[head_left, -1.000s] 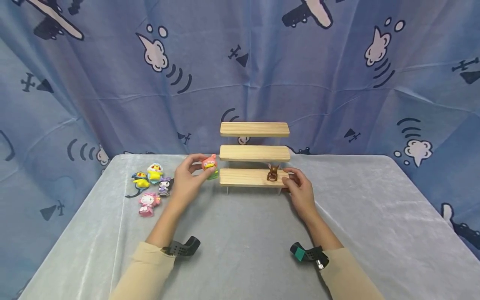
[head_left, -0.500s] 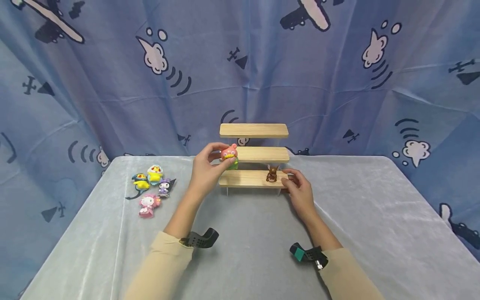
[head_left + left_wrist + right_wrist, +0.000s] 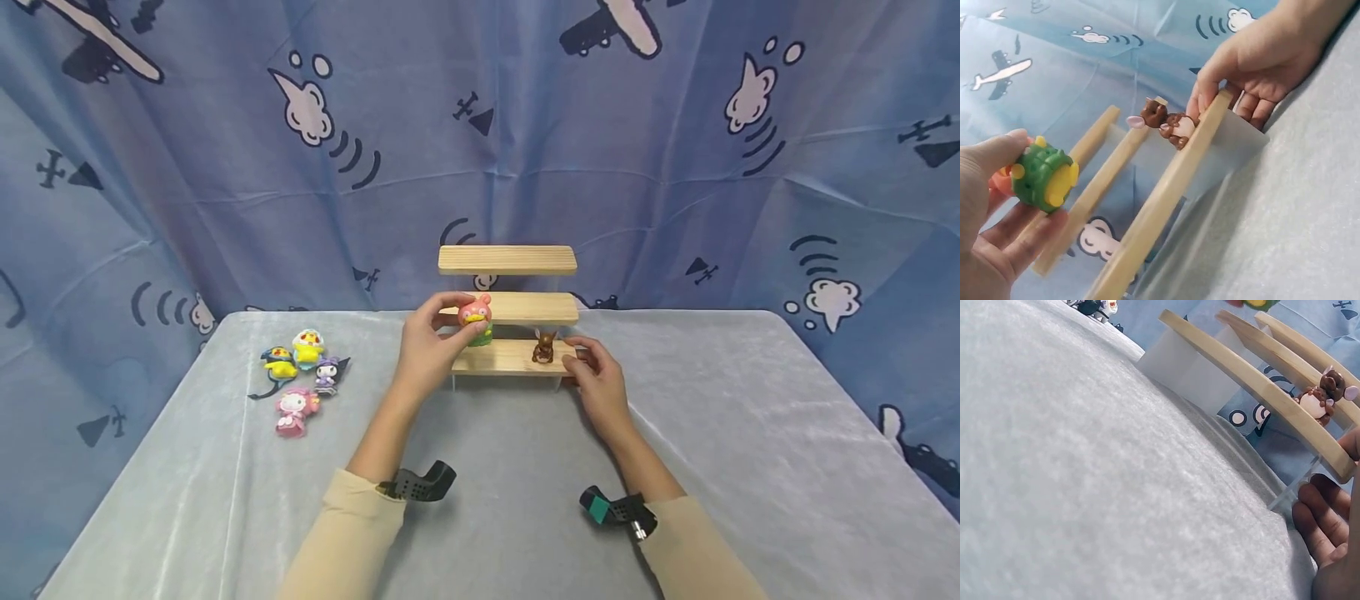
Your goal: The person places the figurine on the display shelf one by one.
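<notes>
My left hand (image 3: 426,352) pinches a figurine (image 3: 476,313) with a pink head and yellow mouth, above the left part of the bottom board of a three-tier wooden display stand (image 3: 517,309). In the left wrist view the figurine (image 3: 1043,177) shows a green body and yellow underside, apart from the boards. At the stand's right end, my right hand (image 3: 600,382) grips the bottom board, thumb on top and fingers below. Next to that thumb a brown figurine (image 3: 543,348) with large ears and a pale belly sits upright on the board.
On the grey cloth at left lie several figurines: a yellow one in a blue hood (image 3: 281,365), a yellow one in a white hood (image 3: 308,349), a purple one (image 3: 327,377) and a pink one (image 3: 293,412). A blue patterned curtain (image 3: 480,150) hangs behind the stand.
My left hand has carried the pink-and-green figurine rightward from beside the stand to above its bottom board, rising and then lowering slightly. The right hand stays on the board's end.
</notes>
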Demonstrator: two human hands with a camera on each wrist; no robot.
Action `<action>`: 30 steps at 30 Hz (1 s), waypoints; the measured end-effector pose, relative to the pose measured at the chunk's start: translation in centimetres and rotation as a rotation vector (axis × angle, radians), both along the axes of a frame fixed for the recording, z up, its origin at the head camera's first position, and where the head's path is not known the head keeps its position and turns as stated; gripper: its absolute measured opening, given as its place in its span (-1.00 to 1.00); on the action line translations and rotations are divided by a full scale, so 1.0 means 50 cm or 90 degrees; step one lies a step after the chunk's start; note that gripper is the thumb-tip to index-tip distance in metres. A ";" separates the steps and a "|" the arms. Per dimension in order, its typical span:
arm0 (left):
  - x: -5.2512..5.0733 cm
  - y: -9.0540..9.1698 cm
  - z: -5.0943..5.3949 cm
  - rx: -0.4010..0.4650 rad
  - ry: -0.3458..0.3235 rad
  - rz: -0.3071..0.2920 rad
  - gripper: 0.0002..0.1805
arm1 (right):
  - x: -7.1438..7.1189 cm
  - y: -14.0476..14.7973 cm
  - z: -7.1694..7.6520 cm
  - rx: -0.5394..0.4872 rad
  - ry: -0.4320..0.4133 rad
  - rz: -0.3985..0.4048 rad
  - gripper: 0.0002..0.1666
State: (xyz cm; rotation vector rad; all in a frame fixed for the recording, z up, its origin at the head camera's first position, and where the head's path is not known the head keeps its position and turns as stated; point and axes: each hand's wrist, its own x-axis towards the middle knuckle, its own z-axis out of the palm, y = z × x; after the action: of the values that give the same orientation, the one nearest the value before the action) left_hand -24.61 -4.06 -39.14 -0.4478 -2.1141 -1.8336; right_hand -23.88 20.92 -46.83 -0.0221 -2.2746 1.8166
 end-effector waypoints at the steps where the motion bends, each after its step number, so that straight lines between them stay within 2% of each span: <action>1: -0.001 0.002 -0.001 -0.005 0.001 0.002 -0.63 | 0.000 0.001 0.000 0.001 0.000 -0.001 -0.62; 9: -0.002 0.009 -0.017 -0.040 -0.013 0.003 -0.64 | 0.005 0.002 -0.005 0.003 -0.004 -0.007 -0.62; 17: -0.005 0.010 -0.032 -0.093 -0.036 -0.003 -0.62 | 0.004 0.001 0.002 -0.004 0.001 -0.007 -0.63; 25: -0.010 0.014 -0.047 -0.075 -0.032 -0.036 -0.64 | -0.001 0.000 0.002 -0.008 0.002 -0.003 -0.63; 30: -0.009 0.019 -0.052 -0.072 -0.030 -0.044 -0.63 | 0.000 0.001 0.002 -0.007 0.005 -0.001 -0.64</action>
State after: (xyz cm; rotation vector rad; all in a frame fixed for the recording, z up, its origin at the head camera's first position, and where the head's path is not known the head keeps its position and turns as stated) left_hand -25.04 -3.10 -41.72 -0.5144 -2.2691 -1.7845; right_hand -23.86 20.95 -46.75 -0.0182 -2.2584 1.8265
